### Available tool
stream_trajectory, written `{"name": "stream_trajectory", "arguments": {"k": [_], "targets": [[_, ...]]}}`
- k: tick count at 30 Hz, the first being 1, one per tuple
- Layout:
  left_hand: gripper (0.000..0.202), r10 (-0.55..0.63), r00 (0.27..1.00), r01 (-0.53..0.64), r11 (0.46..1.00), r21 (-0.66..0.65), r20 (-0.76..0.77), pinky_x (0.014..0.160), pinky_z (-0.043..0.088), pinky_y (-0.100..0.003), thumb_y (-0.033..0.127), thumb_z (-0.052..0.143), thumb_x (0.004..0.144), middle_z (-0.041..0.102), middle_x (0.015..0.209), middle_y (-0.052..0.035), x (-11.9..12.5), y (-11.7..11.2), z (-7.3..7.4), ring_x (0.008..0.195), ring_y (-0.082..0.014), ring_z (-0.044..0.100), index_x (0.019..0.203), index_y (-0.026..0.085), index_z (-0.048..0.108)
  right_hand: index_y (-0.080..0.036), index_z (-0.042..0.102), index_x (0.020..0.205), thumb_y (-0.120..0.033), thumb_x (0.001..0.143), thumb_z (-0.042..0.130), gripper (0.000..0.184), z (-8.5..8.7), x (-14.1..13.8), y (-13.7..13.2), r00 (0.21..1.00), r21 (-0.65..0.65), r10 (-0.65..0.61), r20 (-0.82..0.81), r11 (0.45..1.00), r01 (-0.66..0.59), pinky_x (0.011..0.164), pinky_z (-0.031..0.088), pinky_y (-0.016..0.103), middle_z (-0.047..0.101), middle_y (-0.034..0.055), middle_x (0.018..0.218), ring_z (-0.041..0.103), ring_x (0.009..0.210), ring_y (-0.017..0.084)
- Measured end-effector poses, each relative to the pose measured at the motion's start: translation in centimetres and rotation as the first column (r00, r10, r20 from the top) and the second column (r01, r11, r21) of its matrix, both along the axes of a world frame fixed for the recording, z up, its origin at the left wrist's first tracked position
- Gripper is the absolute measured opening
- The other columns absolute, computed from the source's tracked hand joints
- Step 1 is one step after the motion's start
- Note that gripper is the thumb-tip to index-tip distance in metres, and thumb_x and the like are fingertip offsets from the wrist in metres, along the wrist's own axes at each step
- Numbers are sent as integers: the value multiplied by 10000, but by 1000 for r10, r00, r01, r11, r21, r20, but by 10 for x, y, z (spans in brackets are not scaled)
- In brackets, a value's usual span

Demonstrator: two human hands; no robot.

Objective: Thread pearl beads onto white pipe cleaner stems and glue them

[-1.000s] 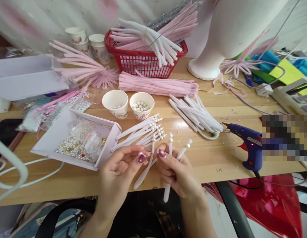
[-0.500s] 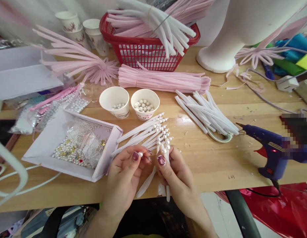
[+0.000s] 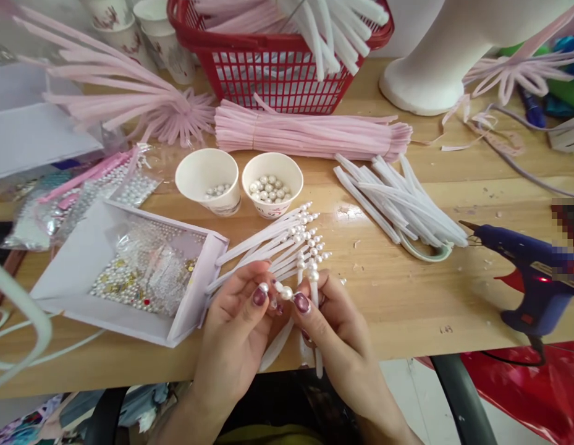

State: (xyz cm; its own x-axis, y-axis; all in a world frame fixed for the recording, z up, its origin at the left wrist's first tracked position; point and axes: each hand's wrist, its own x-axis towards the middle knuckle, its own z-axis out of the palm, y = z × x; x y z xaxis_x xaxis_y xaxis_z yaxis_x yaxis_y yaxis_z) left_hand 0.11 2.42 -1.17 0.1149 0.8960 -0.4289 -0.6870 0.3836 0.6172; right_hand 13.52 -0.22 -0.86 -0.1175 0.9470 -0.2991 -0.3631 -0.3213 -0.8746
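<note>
My left hand (image 3: 238, 324) pinches a small pearl bead (image 3: 264, 287) between thumb and fingers. My right hand (image 3: 340, 330) is closed around white pipe cleaners. One has pearl beads (image 3: 285, 292) at its end, turned left toward my left fingers. Another beaded pipe cleaner (image 3: 315, 287) stands upright in the same hand. Just beyond my hands lies a row of white pipe cleaners tipped with pearls (image 3: 263, 238). Behind them stand two paper cups, the left cup (image 3: 194, 176) with small pearls and the right cup (image 3: 292, 176) with larger ones.
A white box (image 3: 73, 272) of mixed beads is at left. A glue gun (image 3: 523, 266) with a red light lies at right, near loose white pipe cleaners (image 3: 398, 201). A pink pipe-cleaner bundle (image 3: 309, 131), red basket (image 3: 282, 80) and white mannequin base (image 3: 419, 86) stand behind.
My right hand has turned a beaded pipe cleaner end leftward, close to the bead in my left hand. The view has shifted closer and slightly lower.
</note>
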Motion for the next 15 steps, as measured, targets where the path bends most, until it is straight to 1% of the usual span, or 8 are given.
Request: {"name": "stream_trajectory", "arguments": {"k": [3,5,7,10,12,15], "targets": [[167,3,1000,-3,1000,0,13,732,627,-201,319,927,755,705,768,33,0,0,-1,696,-83,691,813,225,802,-238,580,896,-442,1007,670,250,1,0,0,1000,-28,9,20,1000,-8,546,330,238,478,-50,738,361,608,120],[179,2,1000,-2,1000,30,10,714,620,-185,329,924,757,686,771,31,0,0,-2,689,-78,675,782,212,792,-229,581,877,-441,998,684,265,2,1,1,999,-20,2,43,1000,-1,527,316,233,462,-59,710,344,583,109],[176,-1,1000,0,998,59,7,712,615,-170,332,924,756,690,792,25,0,0,-2,695,-74,671,786,214,796,-224,585,868,-423,995,694,260,1,1,1,998,3,-8,58,1000,8,520,313,229,460,-65,698,341,569,100],[137,-18,1000,16,997,77,23,746,617,-169,321,904,786,713,802,24,0,0,-3,724,-77,687,803,233,802,-227,591,871,-410,1000,689,244,0,1,0,998,8,-21,60,1000,20,493,300,228,470,-69,674,341,540,95],[116,-28,999,25,996,83,37,775,614,-166,322,891,804,730,796,28,0,-1,-3,749,-79,698,813,245,804,-235,592,873,-412,1000,687,237,-1,1,-1,996,3,-51,68,999,51,474,292,228,457,-77,643,329,513,94],[125,-34,999,32,994,106,24,821,611,-181,333,898,794,747,819,26,-1,-2,-3,805,-91,711,809,252,803,-237,600,862,-404,990,698,232,-1,0,-3,990,27,-101,98,995,99,466,293,228,435,-82,616,315,500,96]]}}
